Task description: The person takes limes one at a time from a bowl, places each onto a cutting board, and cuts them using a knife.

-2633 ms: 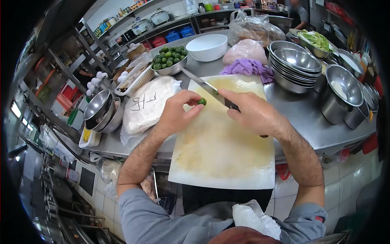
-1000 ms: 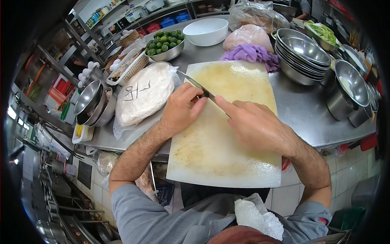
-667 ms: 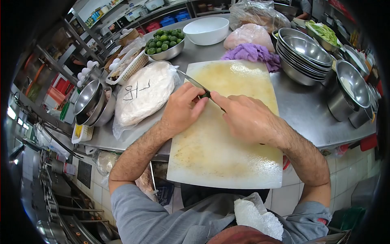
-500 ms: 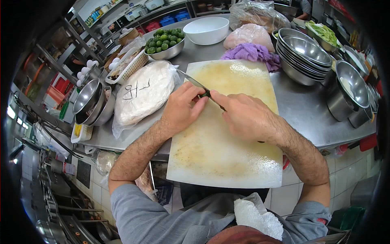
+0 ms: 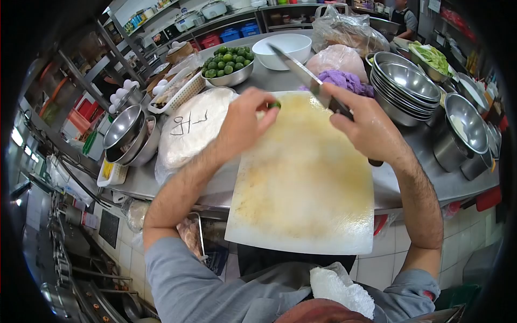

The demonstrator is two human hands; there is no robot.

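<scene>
Between the fingertips of my left hand is a small green lime, held above the left part of the cutting board. My right hand is wrapped round the black handle of a knife, with its blade raised and pointing up and left over the board's far edge. The blade and the lime are apart. Beyond my left hand a metal bowl is heaped with green limes. A white bowl stands behind the knife tip.
Left of the board lies a marked white bag, near metal bowls and a perforated basket. A purple cloth, stacked metal bowls and metal pots are at the right. A person stands at the back.
The knife has been lifted off the lime, and my right hand has moved up and right with it. My left hand has risen slightly with the lime. The view has shifted a little.
</scene>
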